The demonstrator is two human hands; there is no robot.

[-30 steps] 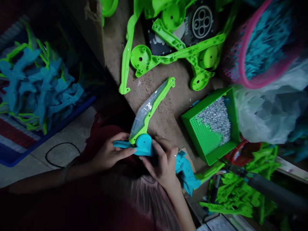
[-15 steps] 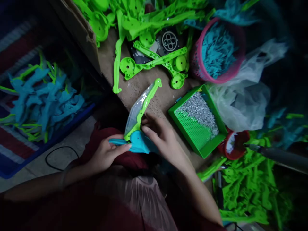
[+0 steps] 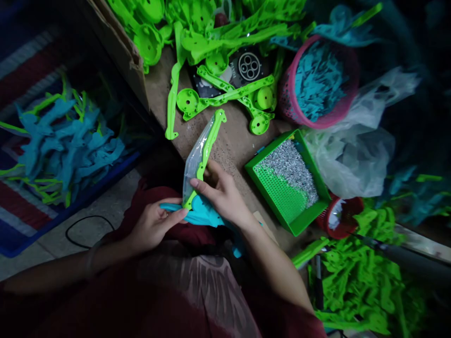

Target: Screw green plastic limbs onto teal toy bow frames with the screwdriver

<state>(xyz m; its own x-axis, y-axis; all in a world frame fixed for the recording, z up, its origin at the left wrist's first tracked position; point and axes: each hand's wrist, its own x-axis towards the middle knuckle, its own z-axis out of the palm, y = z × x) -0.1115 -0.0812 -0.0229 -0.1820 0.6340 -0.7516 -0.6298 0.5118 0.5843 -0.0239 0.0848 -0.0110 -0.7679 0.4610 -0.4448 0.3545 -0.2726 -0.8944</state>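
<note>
My left hand is closed on the narrow end of a blue plastic part, thumb on top. A green curved arm with a clear plastic sheet along its left side rises from the blue part. My right hand pinches the green arm near its lower end, its thumb over the clear sheet and its fingers behind. The right palm and wrist partly cover the blue part.
A green basket of small metal pieces stands to the right, with a pink basket of blue pieces behind it. Loose green parts lie ahead. A blue crate stands left, a red bowl right.
My right hand has moved left and up onto the green arm and now grips it. The green arm's top has swung slightly left. My left hand keeps its hold.
</note>
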